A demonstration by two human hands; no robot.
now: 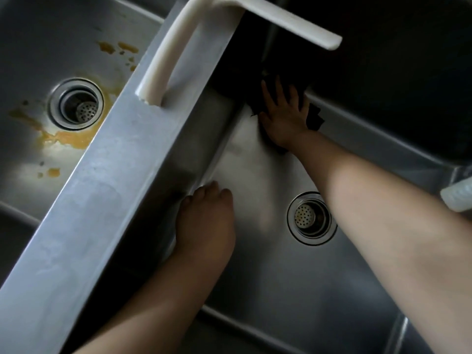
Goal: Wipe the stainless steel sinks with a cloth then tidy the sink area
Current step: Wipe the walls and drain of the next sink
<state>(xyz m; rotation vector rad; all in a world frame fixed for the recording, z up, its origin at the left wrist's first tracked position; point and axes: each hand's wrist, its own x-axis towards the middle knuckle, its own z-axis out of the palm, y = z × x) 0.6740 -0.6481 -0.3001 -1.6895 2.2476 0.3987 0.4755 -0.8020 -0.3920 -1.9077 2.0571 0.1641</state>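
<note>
A: Where is there open room in the right basin [268,290]?
B: Across its floor, between the left hand [207,221] and the drain [310,217].
A: What blocks the way?
B: The white faucet [178,44] arches over the divider [102,180], and the right forearm [357,190] crosses the basin.

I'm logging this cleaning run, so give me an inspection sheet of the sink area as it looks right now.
Surface: right sink floor looks mostly clean; left sink has orange-brown stains around its drain.
Job's things: dark cloth lies at the right sink's far corner, under the right hand.
Clutter: pale ribbed object at the right edge, only partly in view.
Hands: right hand presses flat on the cloth, fingers spread; left hand rests against the divider wall, holding nothing.
Cables: nothing seen.
Surroundings: white faucet rises from the divider, spout over the right sink; beyond is dark.
</note>
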